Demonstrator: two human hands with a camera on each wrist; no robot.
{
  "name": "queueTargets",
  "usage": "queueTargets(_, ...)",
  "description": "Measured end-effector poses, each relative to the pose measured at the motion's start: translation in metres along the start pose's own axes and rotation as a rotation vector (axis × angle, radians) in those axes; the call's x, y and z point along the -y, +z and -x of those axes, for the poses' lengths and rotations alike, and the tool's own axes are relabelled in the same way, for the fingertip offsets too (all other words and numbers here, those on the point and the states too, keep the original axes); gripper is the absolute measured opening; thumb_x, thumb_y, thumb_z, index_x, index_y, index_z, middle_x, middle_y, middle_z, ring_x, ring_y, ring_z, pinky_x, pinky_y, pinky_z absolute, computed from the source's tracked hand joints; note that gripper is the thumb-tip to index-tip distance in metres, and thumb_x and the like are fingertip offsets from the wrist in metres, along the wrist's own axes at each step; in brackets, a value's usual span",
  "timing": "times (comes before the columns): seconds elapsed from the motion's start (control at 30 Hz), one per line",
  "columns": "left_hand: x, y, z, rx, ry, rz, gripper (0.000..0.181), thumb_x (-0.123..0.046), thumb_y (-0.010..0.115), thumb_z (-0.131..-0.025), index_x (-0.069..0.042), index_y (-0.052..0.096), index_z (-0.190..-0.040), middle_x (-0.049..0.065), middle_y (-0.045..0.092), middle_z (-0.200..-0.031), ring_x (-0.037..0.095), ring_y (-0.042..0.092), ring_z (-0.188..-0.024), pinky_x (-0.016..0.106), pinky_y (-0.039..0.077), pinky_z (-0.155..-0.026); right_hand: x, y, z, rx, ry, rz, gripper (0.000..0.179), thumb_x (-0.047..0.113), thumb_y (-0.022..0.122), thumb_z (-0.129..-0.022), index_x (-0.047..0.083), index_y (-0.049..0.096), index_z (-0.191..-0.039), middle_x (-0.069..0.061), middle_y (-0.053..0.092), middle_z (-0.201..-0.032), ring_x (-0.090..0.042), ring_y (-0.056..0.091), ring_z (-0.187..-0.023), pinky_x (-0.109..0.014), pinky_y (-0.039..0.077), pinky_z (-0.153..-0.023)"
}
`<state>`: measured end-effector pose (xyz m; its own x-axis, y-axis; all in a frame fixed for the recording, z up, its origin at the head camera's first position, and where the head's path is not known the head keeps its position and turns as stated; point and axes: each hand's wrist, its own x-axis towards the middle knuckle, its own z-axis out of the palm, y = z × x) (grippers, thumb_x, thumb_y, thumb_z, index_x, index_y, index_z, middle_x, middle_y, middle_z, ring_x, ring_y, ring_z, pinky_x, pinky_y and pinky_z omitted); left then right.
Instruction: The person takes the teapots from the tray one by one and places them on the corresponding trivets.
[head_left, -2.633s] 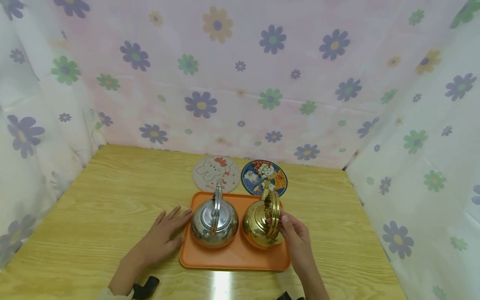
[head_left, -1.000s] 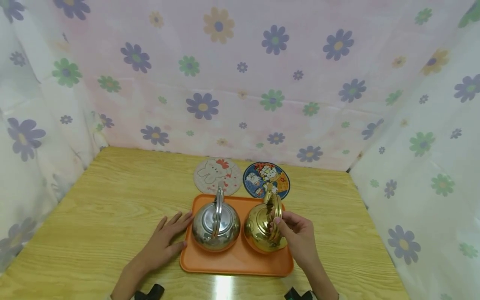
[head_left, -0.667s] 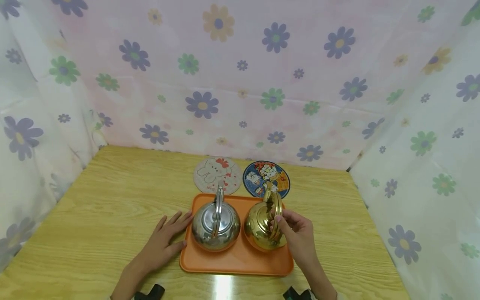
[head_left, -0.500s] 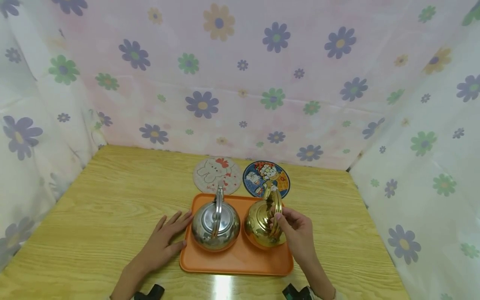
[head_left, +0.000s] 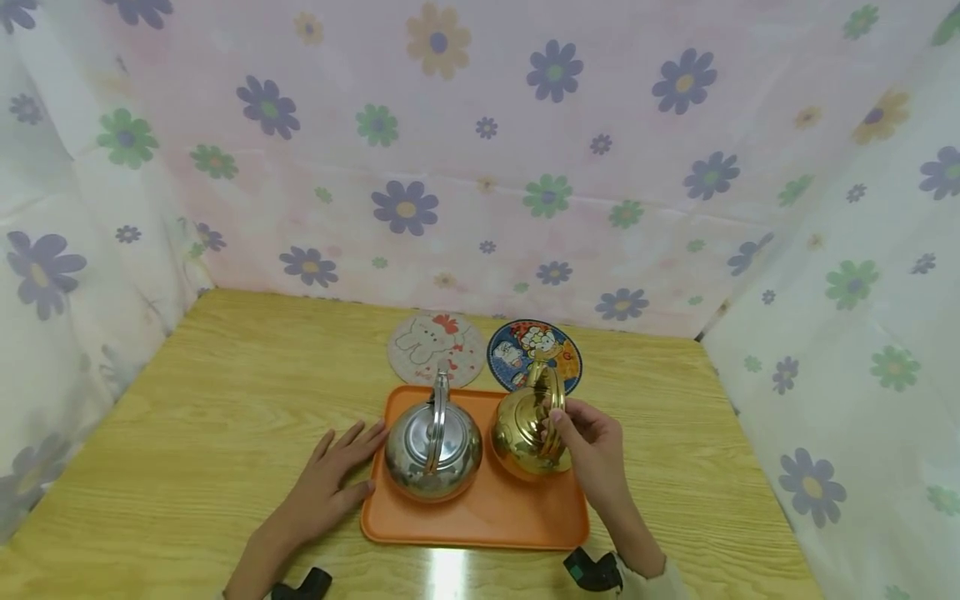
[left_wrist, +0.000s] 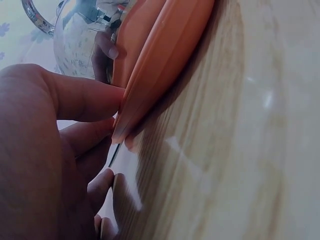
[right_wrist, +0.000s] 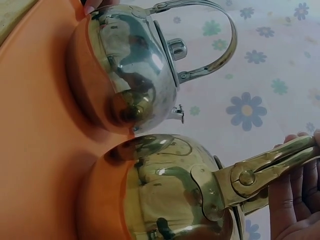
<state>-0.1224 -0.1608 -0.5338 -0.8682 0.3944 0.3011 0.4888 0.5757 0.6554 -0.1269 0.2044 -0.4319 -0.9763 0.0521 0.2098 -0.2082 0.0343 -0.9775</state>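
Note:
My right hand [head_left: 596, 454] grips the raised handle [right_wrist: 280, 162] of a shiny gold kettle [head_left: 517, 433], fingers curled round it. That kettle is over the right half of an orange tray [head_left: 480, 525]; whether its base touches the tray cannot be told. Beside it on the tray's left half, a silver kettle [head_left: 420, 458] stands upright with its handle up. My left hand [head_left: 326, 475] lies at the tray's left edge with fingers spread and fairly straight. In the left wrist view its fingertips touch the orange rim [left_wrist: 160, 60]. Both spouts point to the back.
Behind the tray lie two round mats on the wooden table [head_left: 247, 375]: a pale rabbit mat [head_left: 420, 337] and a dark blue cartoon mat [head_left: 506, 354]. Flowered curtains [head_left: 480, 167] enclose the back and sides.
My right hand has taken a fuller grip on the gold kettle's handle. The gold kettle has shifted slightly up and back in the head view. My left hand and the silver kettle stay put.

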Motion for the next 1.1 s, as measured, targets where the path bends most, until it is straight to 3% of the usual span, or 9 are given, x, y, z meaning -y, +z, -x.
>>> queueTargets(0.47, 0.001, 0.002, 0.0, 0.007, -0.009, 0.008, 0.063, -0.026, 0.069, -0.091, -0.012, 0.052, -0.151, 0.01, 0.047, -0.157, 0.047, 0.036, -0.145, 0.05, 0.003, -0.125, -0.006, 0.0, -0.004, -0.021, -0.128, 0.003, 0.02, -0.004, 0.06, -0.099, -0.02, 0.068, -0.108, -0.006, 0.073, -0.081, -0.007, 0.067, -0.073, -0.02, 0.056, -0.066)
queueTargets(0.8, 0.005, 0.003, -0.001, -0.005, -0.003, -0.006, 0.063, -0.027, 0.068, -0.092, -0.016, 0.051, -0.152, 0.009, 0.048, -0.157, 0.045, 0.036, -0.146, 0.05, 0.003, -0.125, -0.012, 0.0, -0.009, 0.007, -0.267, -0.08, 0.02, -0.012, 0.056, -0.097, -0.027, 0.064, -0.107, -0.007, 0.077, -0.091, -0.006, 0.068, -0.074, -0.019, 0.057, -0.065)
queueTargets(1.1, 0.005, 0.002, 0.0, -0.011, 0.003, 0.0, 0.064, -0.025, 0.069, -0.091, -0.017, 0.051, -0.152, 0.009, 0.049, -0.156, 0.046, 0.038, -0.145, 0.059, 0.009, -0.121, -0.017, 0.001, -0.016, 0.006, -0.291, -0.116, 0.021, -0.012, 0.056, -0.097, -0.03, 0.06, -0.105, -0.009, 0.075, -0.083, -0.01, 0.069, -0.07, -0.02, 0.058, -0.063)
